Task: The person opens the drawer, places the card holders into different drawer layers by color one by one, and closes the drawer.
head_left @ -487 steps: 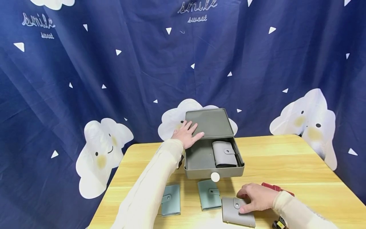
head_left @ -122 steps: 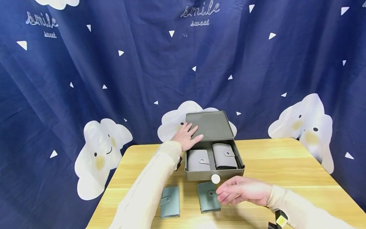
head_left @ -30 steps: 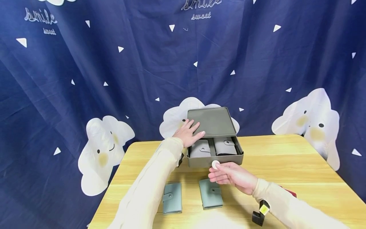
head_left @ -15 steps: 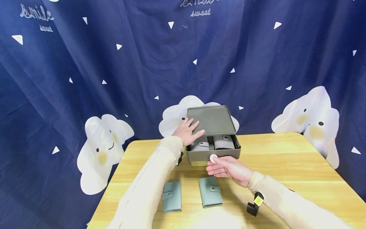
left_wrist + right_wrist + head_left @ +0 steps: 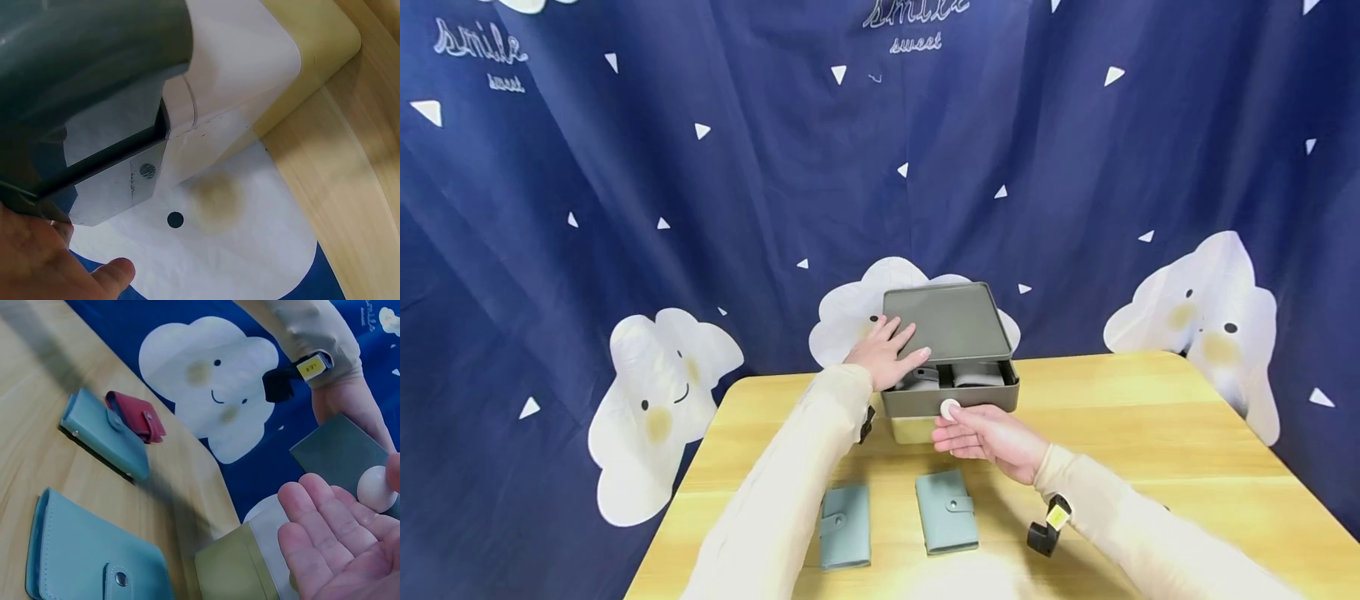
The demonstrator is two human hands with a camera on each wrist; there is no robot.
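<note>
My left hand lies with spread fingers on the dark green top of a small drawer cabinet. Below it a dark green drawer stands partly out. Thumb and forefinger of my right hand pinch its round white knob, the other fingers held out. Two grey snap-strap card holders, one at left and one at right, sit side by side inside, their rear parts hidden under the top. In the left wrist view, the left thumb and part of the hand show beside the cabinet.
Two teal card holders, one at left and one at right, lie on the wooden table before the cabinet. A red card holder lies farther right. An olive-yellow section is under the drawer. A blue curtain hangs behind.
The right hand had a grey card holder on the table; later that lay in the drawer's left side. Since then the hand has taken the knob and the drawer has slid inward. Left hand stayed.
</note>
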